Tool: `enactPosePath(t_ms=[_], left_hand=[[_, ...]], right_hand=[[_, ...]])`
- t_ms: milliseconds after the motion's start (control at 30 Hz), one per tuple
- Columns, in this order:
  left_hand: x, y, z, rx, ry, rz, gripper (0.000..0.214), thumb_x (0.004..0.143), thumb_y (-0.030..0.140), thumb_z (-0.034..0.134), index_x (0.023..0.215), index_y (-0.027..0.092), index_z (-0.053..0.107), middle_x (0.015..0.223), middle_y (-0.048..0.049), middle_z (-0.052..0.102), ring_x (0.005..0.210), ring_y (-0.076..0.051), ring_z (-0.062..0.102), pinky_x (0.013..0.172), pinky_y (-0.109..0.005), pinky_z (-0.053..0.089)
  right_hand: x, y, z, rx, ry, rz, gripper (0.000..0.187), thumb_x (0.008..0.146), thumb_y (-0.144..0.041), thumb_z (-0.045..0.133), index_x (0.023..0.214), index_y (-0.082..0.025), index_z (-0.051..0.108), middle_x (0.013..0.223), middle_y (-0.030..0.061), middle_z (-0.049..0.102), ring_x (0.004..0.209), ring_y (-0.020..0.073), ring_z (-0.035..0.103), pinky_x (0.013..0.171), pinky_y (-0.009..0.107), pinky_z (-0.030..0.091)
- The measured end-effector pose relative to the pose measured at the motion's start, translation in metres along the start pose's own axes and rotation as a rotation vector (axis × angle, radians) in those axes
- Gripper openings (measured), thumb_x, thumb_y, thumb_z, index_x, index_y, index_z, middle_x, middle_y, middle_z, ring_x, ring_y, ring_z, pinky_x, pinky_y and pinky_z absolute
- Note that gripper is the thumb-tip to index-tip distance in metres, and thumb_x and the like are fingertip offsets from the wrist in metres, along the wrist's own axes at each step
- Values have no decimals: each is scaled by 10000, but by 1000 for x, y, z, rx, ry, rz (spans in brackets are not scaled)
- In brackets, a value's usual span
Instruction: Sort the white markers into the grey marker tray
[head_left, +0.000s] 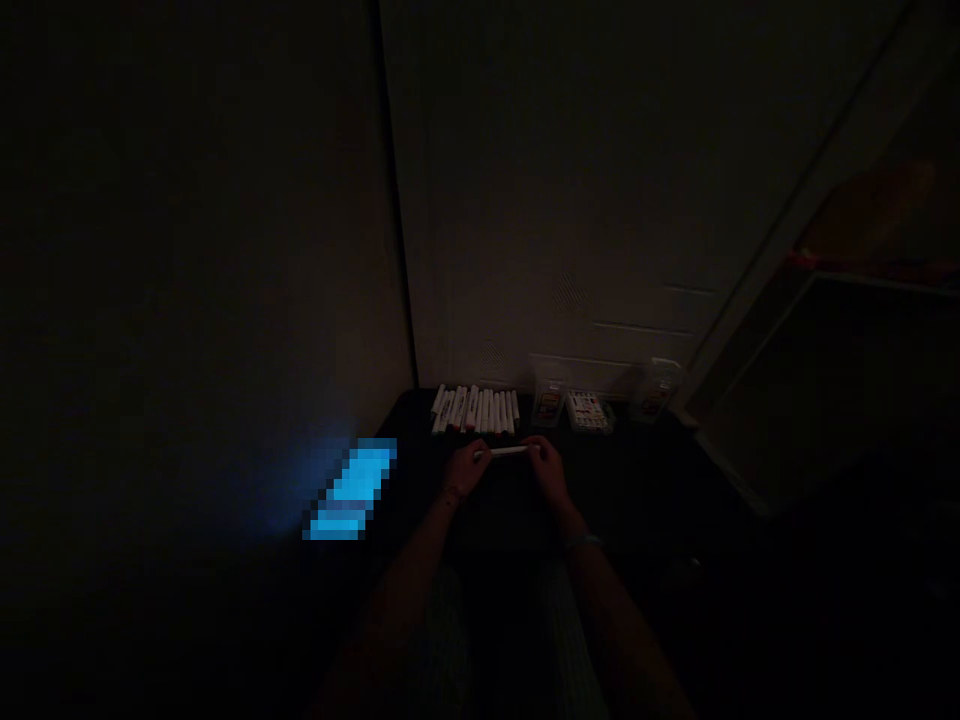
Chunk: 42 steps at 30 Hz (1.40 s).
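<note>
A white marker [510, 451] lies crosswise between my two hands, above the near part of a dark table. My left hand [468, 466] is closed around its left end. My right hand [547, 465] grips the other end with fingers bent. Just beyond them, a row of several white markers [476, 410] rests side by side on the table, some with reddish ends. The dim light hides the finer details of my fingers and the marker's tip.
Behind my right hand stand a clear package [550, 398], a white patterned box [589, 411] and another clear package [657, 390]. A glowing blue, pixelated screen [352, 490] is at the left. A pale wall [525, 200] rises behind the dark table [637, 480].
</note>
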<state>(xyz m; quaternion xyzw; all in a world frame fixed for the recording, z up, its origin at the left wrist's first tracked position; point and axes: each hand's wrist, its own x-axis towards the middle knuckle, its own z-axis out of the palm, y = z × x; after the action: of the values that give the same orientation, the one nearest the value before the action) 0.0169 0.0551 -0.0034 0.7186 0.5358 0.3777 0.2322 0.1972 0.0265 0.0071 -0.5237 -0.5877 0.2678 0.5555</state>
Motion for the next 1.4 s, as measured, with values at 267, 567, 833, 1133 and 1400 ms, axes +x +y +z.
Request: enactPosePath(t_ms=[267, 567, 833, 1133, 1400], left_hand=[[-1, 5, -3, 7, -5, 2, 243, 789, 336, 385, 767, 184, 574, 695, 22, 589, 647, -101, 520, 613, -186, 361], [-2, 8, -3, -16, -7, -28, 227, 774, 333, 413, 768, 181, 580, 707, 18, 592, 689, -114, 534, 666, -199, 382], [0, 3, -2, -23, 3, -11, 229, 782, 311, 396, 763, 171, 576, 683, 26, 578, 662, -101, 513, 627, -187, 369], [-2, 7, -3, -30, 23, 1, 218, 753, 360, 450, 769, 186, 580, 680, 30, 585, 640, -101, 522, 608, -189, 367], [-2, 6, -4, -56, 8, 26, 226, 784, 321, 400, 787, 182, 578, 708, 19, 593, 668, -104, 533, 632, -191, 376]], right_hand=[[2, 6, 1, -20, 6, -12, 255, 762, -311, 394, 851, -189, 600, 834, 15, 606, 796, 156, 529, 722, 244, 394], [1, 5, -1, -23, -11, -39, 299, 784, -270, 320, 852, -187, 599, 836, 14, 607, 798, 148, 527, 714, 233, 392], [0, 4, 0, -21, 1, -2, 273, 763, -308, 378, 850, -190, 609, 814, 5, 612, 772, 151, 534, 697, 235, 394], [0, 3, 0, -38, -7, -14, 258, 762, -336, 410, 853, -192, 603, 830, 11, 612, 793, 158, 537, 722, 248, 398], [0, 3, -2, -29, -13, -30, 292, 780, -276, 326, 841, -189, 597, 824, 11, 609, 787, 149, 533, 708, 236, 395]])
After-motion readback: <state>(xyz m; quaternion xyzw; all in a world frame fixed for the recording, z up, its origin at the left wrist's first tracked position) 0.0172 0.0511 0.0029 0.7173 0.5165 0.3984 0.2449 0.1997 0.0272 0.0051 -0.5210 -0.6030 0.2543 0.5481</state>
